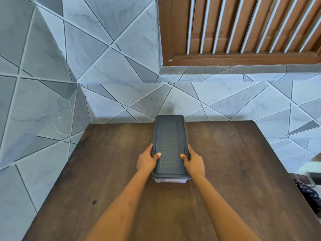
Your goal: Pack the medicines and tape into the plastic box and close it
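Both hands (170,161) clasped around lidded plastic box (169,145) on table (225,171).

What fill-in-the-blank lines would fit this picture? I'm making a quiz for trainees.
1. The dark lid sits ____ the plastic box.
2. The left hand and right hand grip the lid's two long ____.
3. The box stands on a brown ____.
4. Each hand rests its ____ on top of the lid.

Missing words: on; sides; table; thumb
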`<state>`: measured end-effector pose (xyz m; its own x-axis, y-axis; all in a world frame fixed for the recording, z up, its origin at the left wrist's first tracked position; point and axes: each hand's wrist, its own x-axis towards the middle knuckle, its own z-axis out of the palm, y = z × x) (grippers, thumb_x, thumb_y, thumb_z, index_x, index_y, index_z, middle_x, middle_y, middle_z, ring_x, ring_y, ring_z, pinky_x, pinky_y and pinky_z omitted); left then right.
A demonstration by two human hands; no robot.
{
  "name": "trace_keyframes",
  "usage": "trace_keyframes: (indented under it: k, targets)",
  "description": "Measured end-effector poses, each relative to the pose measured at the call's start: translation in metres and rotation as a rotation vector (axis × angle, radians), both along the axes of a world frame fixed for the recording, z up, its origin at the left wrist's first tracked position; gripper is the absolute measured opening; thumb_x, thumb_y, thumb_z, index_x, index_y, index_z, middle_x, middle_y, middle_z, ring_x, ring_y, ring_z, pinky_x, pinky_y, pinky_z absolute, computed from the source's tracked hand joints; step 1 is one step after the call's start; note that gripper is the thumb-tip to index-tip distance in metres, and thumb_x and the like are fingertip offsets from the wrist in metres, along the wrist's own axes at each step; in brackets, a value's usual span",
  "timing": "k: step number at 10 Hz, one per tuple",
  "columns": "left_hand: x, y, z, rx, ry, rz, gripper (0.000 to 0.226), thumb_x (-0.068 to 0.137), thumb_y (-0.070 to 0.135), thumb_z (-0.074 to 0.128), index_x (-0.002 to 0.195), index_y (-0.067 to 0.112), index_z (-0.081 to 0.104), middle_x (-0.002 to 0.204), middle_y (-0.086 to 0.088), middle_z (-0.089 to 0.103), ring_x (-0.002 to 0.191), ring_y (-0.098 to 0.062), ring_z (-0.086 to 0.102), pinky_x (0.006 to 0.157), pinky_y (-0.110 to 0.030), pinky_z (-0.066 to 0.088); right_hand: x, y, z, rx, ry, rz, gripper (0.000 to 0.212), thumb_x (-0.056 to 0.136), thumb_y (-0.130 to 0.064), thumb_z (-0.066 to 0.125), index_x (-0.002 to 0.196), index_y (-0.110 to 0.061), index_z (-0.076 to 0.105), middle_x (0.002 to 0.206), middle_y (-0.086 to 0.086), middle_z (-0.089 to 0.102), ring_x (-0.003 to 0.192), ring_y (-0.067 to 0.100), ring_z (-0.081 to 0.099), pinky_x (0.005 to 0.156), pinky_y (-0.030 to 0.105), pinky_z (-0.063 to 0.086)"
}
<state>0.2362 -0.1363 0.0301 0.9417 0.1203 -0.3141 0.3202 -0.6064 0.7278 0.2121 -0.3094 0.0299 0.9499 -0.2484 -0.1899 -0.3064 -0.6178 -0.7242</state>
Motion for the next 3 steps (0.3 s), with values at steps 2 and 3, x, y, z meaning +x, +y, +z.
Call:
trace_keyframes:
  k: [2,3]
  targets:
    - [0.010,0.000,-0.003,0.046,0.017,-0.008,0.061,0.092,0.042,0.051,0.146,0.029,0.026,0.148,-0.008,0.042,0.132,-0.030,0.045,0.106,-0.045,0.041,0.011,-0.005,-0.002,0.031,0.012,0.041,0.059,0.095,-0.029,0.049,0.146,-0.012,0.023,0.122,0.020,0.061,0.106,0.031,0.059,0.087,0.037,0.049]
    - [0.005,0.000,0.008,0.104,-0.035,-0.011,0.056,0.094,0.034,0.050,0.145,0.028,0.029,0.146,-0.010,0.045,0.130,-0.030,0.047,0.103,-0.041,0.042,0.003,-0.010,0.000,-0.055,-0.041,0.127,0.052,0.098,-0.024,0.042,0.145,-0.009,0.025,0.141,0.017,0.047,0.126,0.029,0.047,0.101,0.036,0.041]
